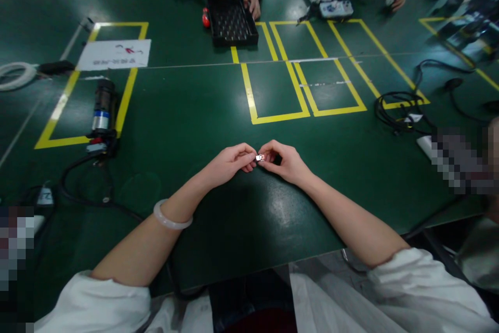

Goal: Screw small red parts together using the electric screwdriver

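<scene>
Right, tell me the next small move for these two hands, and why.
I'd probably ease the right hand back slightly, letting the left hand steady the small shiny piece. Both hands meet at that piece and seem to hide part of it, so a little clearance would likely bring more of it into view.

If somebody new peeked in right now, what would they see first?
Probably the left grip and right grip, meeting fingertip to fingertip around a tiny shiny piece in the middle. Next might come the bright yellow tape on the green table beyond them, then the black tray near the far edge.
</scene>
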The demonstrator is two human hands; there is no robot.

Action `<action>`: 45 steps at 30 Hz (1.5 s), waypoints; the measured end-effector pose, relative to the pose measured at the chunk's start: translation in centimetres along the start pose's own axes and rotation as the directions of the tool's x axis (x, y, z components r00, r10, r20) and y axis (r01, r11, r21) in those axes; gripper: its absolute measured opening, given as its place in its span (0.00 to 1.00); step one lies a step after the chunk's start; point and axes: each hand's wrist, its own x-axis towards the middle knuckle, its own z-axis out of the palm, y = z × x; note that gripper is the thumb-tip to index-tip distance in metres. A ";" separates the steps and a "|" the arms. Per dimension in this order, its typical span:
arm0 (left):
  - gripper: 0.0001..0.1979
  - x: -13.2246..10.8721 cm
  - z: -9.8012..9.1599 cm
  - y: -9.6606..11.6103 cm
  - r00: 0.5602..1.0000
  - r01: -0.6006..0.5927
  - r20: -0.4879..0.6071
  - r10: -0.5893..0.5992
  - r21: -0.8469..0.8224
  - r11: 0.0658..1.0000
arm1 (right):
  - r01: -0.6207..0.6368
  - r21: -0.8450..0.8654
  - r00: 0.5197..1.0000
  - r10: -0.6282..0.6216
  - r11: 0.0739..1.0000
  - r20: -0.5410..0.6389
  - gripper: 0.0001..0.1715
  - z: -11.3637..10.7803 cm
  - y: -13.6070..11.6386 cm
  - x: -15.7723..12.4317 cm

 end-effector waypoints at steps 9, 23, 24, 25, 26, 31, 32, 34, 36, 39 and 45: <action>0.16 -0.1 0.2 -0.1 1.000 -0.009 -0.013 0.009 0.025 1.000 | 0.000 0.036 1.000 -0.001 0.999 0.014 0.11 0.1 -0.1 0.0; 0.16 -0.1 0.3 -0.7 0.990 -0.106 -0.092 0.110 0.054 0.993 | -0.043 0.121 0.999 0.045 0.992 -0.020 0.05 -0.1 0.2 0.2; 0.16 -0.1 0.3 -0.6 0.989 -0.104 -0.096 0.108 0.053 0.993 | -0.029 0.114 0.999 0.032 0.993 -0.022 0.05 -0.1 0.2 0.2; 0.15 -0.1 0.4 -0.6 0.990 -0.100 -0.099 0.105 0.051 0.994 | -0.015 0.106 1.000 0.017 0.994 -0.024 0.05 -0.1 0.2 0.2; 0.15 -0.1 0.4 -0.5 0.990 -0.095 -0.101 0.100 0.049 0.994 | -0.002 0.093 1.000 0.004 0.996 -0.024 0.05 -0.1 0.2 0.2; 0.13 -0.1 0.4 -0.7 0.987 -0.097 -0.119 0.105 0.072 0.993 | 0.027 -0.018 0.999 -0.027 0.999 -0.043 0.10 -0.1 -0.2 0.2; 0.13 0.0 0.4 -0.8 0.986 -0.102 -0.122 0.111 0.080 0.992 | 0.030 -0.033 0.999 -0.031 0.999 -0.043 0.10 -0.1 -0.2 0.1; 0.13 0.0 0.3 -0.9 0.985 -0.109 -0.125 0.120 0.094 0.990 | 0.044 -0.056 0.998 -0.046 0.997 -0.033 0.09 -0.1 -0.1 0.1; 0.13 0.0 0.3 -0.9 0.985 -0.110 -0.124 0.123 0.104 0.988 | 0.061 -0.071 0.998 -0.063 0.996 -0.021 0.09 -0.1 0.0 0.1; 0.13 0.1 0.3 -0.9 0.985 -0.108 -0.122 0.121 0.106 0.988 | 0.082 -0.079 0.997 -0.083 0.994 -0.008 0.08 -0.1 0.2 0.0; 0.13 0.0 0.3 -0.8 0.986 -0.098 -0.120 0.113 0.120 0.988 | 0.066 -0.083 0.998 -0.066 0.994 0.001 0.07 -0.2 0.0 0.1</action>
